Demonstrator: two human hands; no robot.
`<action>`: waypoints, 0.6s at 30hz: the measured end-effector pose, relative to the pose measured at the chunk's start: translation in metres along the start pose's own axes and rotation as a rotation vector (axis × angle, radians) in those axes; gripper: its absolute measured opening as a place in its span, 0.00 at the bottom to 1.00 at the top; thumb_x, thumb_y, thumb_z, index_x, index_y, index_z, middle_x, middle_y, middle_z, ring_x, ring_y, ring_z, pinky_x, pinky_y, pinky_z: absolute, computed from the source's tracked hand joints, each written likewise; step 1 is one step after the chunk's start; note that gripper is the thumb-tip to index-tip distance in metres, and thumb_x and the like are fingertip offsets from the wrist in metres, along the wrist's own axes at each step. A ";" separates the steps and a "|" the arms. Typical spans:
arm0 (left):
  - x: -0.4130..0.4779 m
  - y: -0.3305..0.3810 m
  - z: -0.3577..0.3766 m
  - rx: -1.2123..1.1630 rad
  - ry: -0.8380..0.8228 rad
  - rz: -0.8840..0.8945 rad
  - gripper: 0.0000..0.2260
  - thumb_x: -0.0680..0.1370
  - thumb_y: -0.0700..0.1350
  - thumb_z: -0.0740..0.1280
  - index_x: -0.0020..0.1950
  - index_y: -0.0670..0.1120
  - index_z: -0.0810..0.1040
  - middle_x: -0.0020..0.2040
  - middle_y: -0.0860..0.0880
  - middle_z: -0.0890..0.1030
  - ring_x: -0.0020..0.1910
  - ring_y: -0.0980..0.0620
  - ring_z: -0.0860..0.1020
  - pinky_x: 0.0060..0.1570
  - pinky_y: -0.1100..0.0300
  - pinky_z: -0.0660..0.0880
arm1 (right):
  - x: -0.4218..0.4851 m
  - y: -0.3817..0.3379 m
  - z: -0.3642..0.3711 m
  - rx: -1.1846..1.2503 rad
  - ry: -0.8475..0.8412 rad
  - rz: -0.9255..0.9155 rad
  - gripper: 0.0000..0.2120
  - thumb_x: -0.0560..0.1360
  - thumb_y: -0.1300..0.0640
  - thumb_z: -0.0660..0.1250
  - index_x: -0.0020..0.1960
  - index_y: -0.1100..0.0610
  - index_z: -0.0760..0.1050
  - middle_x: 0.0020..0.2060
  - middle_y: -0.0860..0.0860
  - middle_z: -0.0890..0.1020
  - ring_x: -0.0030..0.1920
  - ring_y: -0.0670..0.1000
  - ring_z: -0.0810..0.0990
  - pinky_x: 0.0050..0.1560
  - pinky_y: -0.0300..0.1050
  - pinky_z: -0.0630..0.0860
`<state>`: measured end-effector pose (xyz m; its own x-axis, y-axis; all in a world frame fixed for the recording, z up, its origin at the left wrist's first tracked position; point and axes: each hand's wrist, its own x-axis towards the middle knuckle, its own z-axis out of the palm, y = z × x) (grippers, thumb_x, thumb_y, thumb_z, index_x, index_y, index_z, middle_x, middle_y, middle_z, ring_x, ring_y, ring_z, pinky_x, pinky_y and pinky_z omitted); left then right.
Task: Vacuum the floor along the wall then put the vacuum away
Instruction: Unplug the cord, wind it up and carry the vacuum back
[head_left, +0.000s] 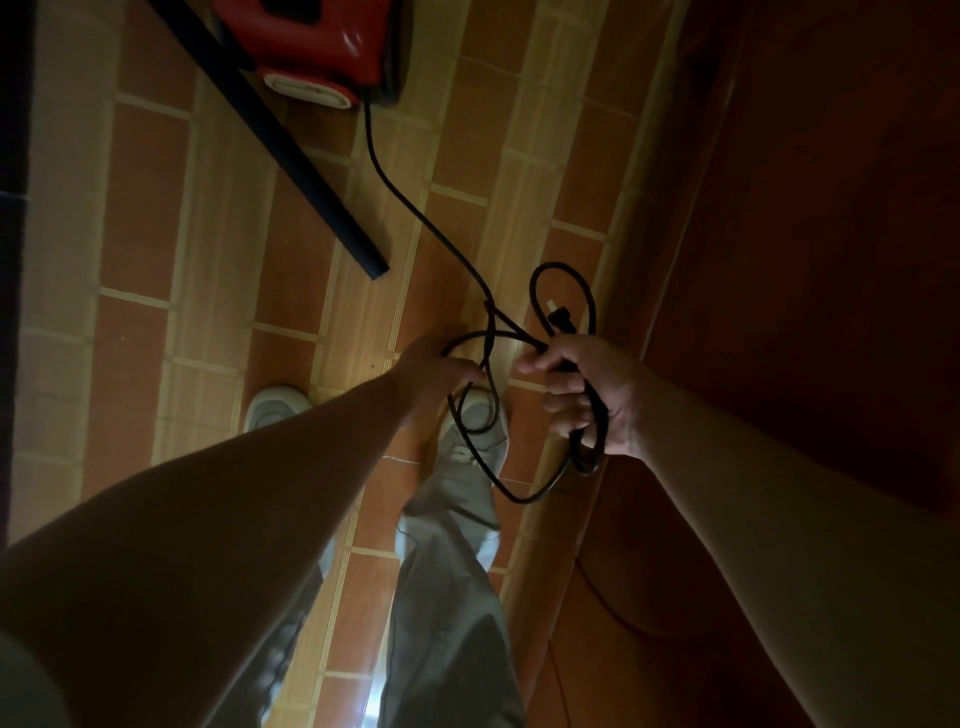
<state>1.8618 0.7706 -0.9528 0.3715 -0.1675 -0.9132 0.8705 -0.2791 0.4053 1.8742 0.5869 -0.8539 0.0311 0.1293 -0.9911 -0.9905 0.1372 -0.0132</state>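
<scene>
brown and cream floor tiles (156, 218) run under you in dim light, with a dark wooden panel (805, 260) along your right side. the red vacuum (322, 47) sits on the floor at the top of the view, well ahead of your feet, and its black tube (291, 150) slants across the tiles beside it. the black cord (415, 208) leads from the vacuum's rear to your hands. your right hand (587, 395) is closed round several gathered loops of cord, and the plug (560, 318) pokes up just above its fingers. your left hand (441, 369) is close beside it, not touching, fingers curled onto one loop. below them are your pale shoes (478, 421).
</scene>
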 end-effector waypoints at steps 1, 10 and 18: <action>-0.003 0.004 0.001 -0.017 -0.027 0.008 0.32 0.71 0.36 0.74 0.72 0.52 0.71 0.61 0.54 0.76 0.55 0.58 0.75 0.44 0.65 0.69 | -0.003 -0.001 -0.002 0.027 -0.012 0.001 0.07 0.78 0.61 0.61 0.46 0.59 0.78 0.23 0.45 0.60 0.21 0.44 0.55 0.21 0.37 0.54; -0.013 0.013 0.022 -0.072 -0.199 0.032 0.27 0.72 0.32 0.73 0.68 0.48 0.73 0.58 0.49 0.81 0.54 0.54 0.79 0.46 0.63 0.73 | -0.024 0.002 -0.020 0.073 0.029 -0.027 0.06 0.77 0.61 0.62 0.47 0.59 0.78 0.24 0.45 0.60 0.23 0.44 0.55 0.21 0.37 0.53; -0.053 0.003 0.010 -0.089 -0.089 -0.013 0.21 0.75 0.39 0.71 0.67 0.51 0.74 0.58 0.46 0.79 0.56 0.48 0.78 0.51 0.54 0.75 | -0.033 0.037 0.007 -0.064 0.315 -0.205 0.06 0.75 0.59 0.72 0.50 0.60 0.82 0.31 0.49 0.71 0.31 0.48 0.68 0.33 0.44 0.65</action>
<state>1.8419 0.7695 -0.9028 0.3331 -0.2485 -0.9096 0.9019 -0.1974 0.3842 1.8377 0.5948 -0.8203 0.1966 -0.2036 -0.9591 -0.9746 0.0663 -0.2139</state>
